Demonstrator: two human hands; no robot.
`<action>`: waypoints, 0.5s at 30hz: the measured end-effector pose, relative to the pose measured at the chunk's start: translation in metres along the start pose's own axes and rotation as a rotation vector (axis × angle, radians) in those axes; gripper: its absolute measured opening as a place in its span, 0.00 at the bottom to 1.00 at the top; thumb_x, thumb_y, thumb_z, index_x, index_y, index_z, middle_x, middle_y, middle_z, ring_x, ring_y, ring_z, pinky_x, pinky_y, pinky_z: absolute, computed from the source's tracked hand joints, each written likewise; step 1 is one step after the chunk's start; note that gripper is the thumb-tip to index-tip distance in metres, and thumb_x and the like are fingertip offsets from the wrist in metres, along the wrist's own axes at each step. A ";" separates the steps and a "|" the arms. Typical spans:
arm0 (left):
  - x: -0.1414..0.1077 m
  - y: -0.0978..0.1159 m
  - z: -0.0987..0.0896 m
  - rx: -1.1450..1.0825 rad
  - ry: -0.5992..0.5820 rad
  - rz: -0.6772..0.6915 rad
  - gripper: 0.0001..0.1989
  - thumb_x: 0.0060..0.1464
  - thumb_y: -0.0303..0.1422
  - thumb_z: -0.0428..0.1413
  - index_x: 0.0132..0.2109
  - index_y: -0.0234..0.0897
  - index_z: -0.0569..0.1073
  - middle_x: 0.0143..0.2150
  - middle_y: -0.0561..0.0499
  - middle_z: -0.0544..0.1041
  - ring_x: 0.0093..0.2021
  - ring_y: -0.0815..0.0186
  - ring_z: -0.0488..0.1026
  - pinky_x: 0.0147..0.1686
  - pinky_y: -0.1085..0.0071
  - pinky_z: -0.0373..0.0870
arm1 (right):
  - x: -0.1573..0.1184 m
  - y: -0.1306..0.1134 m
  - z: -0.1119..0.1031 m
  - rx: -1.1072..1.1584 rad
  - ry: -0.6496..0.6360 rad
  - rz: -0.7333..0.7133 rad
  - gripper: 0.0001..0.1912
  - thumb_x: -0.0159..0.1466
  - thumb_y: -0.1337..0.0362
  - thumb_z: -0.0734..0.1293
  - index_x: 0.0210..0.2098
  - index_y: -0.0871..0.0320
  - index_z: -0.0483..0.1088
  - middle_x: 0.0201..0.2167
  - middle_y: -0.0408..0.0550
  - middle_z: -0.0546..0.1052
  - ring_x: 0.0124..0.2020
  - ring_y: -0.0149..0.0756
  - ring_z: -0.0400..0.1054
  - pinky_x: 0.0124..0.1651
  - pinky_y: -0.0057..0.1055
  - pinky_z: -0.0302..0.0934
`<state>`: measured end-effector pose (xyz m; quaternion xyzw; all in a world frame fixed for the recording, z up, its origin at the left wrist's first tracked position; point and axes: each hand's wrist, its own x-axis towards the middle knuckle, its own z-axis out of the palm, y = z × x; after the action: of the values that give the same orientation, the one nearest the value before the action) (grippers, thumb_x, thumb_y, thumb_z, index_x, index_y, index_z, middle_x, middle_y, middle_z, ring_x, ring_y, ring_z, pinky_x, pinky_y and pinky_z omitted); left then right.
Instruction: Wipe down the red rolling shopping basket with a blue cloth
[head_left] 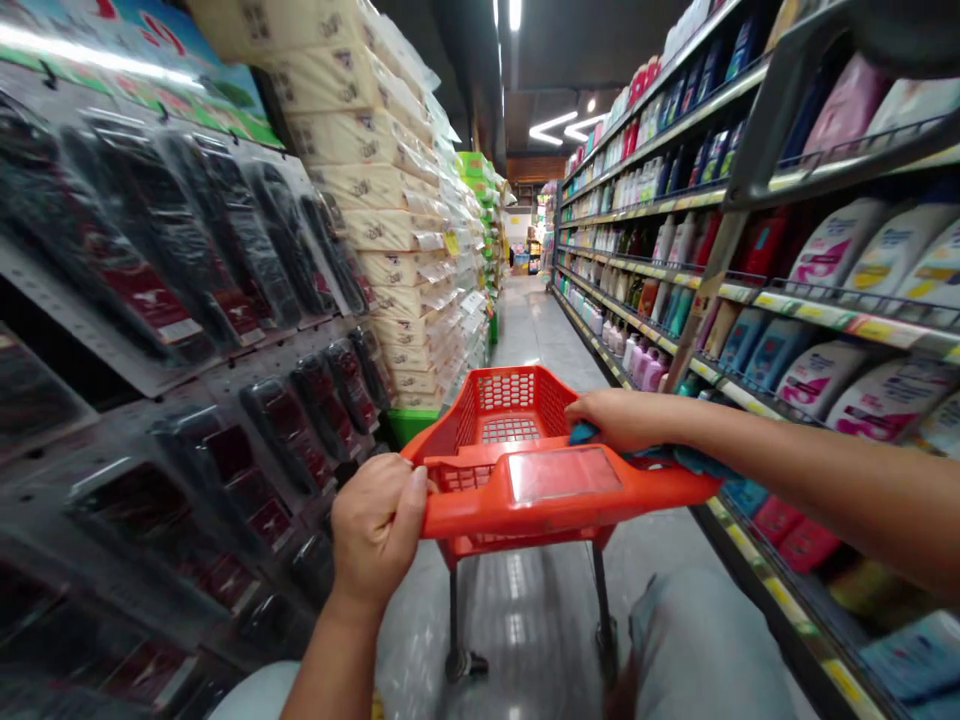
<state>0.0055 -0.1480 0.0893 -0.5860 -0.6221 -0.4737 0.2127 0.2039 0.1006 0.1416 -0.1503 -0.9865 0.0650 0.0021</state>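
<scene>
A long supermarket aisle (525, 330) runs straight ahead over a polished grey floor (525, 610). On the right stand tiered shelves (825, 315) of bottled toiletries, with large white pouches on the nearer tiers. On the left, a pegboard display (187, 400) carries rows of black packaged goods in clear plastic, and beyond it rise stacked packs of tissue (375, 170) wrapped in film.

An orange-red shopping cart (510, 425) stands in the middle of the aisle just in front of the person, its long axis pointing forward down the aisle and its mesh basket at the far end. Its handle (480, 515) crosses in front of the person, set with a clear panel (564, 474).

Both arms reach forward to the cart. The left hand (377, 530) is closed around the near left end of the handle, with fingers curled and thumb on top. The right arm stretches in from the right, and the right hand (619, 420) lies palm down across the right side of the cart, with fingers extended toward the basket. A crumpled blue item (581, 433) sits under those fingertips, and more blue shows beneath the palm; whether the hand grips it, I cannot tell.
</scene>
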 end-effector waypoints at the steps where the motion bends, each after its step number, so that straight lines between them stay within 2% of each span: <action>1: 0.000 0.000 0.000 -0.001 -0.004 -0.005 0.21 0.65 0.32 0.47 0.24 0.39 0.72 0.22 0.51 0.74 0.29 0.65 0.73 0.40 0.65 0.71 | 0.013 -0.004 -0.001 0.030 -0.048 -0.039 0.10 0.55 0.73 0.70 0.36 0.55 0.79 0.30 0.43 0.80 0.29 0.33 0.71 0.33 0.27 0.59; 4: -0.001 0.002 0.000 0.006 -0.022 -0.012 0.23 0.66 0.34 0.45 0.23 0.40 0.71 0.21 0.51 0.72 0.27 0.66 0.71 0.38 0.65 0.70 | 0.060 -0.029 -0.004 0.035 -0.177 -0.173 0.09 0.54 0.71 0.72 0.36 0.57 0.79 0.29 0.40 0.79 0.31 0.32 0.70 0.34 0.25 0.58; 7: -0.002 0.003 0.002 0.018 -0.018 -0.019 0.23 0.66 0.33 0.45 0.23 0.40 0.71 0.21 0.51 0.72 0.27 0.66 0.70 0.37 0.66 0.69 | 0.104 -0.069 -0.001 0.016 -0.202 -0.343 0.10 0.55 0.69 0.74 0.38 0.57 0.80 0.31 0.39 0.79 0.32 0.31 0.69 0.35 0.24 0.58; 9: -0.002 0.003 0.002 0.019 -0.010 -0.019 0.22 0.66 0.32 0.45 0.23 0.39 0.70 0.22 0.51 0.72 0.27 0.66 0.70 0.37 0.66 0.69 | 0.121 -0.090 0.004 0.028 -0.210 -0.450 0.12 0.55 0.68 0.74 0.40 0.56 0.80 0.33 0.38 0.80 0.33 0.30 0.68 0.36 0.23 0.58; 11: -0.002 0.002 0.002 0.025 -0.012 -0.021 0.21 0.66 0.32 0.46 0.23 0.39 0.70 0.22 0.51 0.72 0.28 0.67 0.71 0.37 0.67 0.69 | 0.124 -0.093 0.006 0.056 -0.251 -0.478 0.13 0.56 0.69 0.73 0.41 0.56 0.80 0.34 0.38 0.80 0.34 0.30 0.69 0.37 0.23 0.58; 12: -0.002 0.001 0.001 0.028 -0.015 -0.025 0.22 0.66 0.32 0.46 0.23 0.39 0.70 0.22 0.51 0.72 0.28 0.67 0.71 0.37 0.67 0.69 | 0.119 -0.088 0.005 0.071 -0.273 -0.447 0.13 0.56 0.70 0.73 0.41 0.56 0.81 0.33 0.38 0.80 0.34 0.30 0.69 0.37 0.23 0.58; 15: -0.002 -0.001 0.001 0.024 -0.021 -0.035 0.23 0.66 0.33 0.46 0.22 0.39 0.70 0.22 0.51 0.71 0.27 0.67 0.70 0.35 0.67 0.67 | 0.080 -0.053 -0.006 0.074 -0.295 -0.271 0.13 0.56 0.75 0.69 0.38 0.57 0.81 0.31 0.39 0.80 0.33 0.30 0.70 0.36 0.23 0.59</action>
<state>0.0048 -0.1478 0.0870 -0.5775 -0.6399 -0.4638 0.2049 0.1121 0.0744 0.1532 -0.0050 -0.9843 0.1216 -0.1281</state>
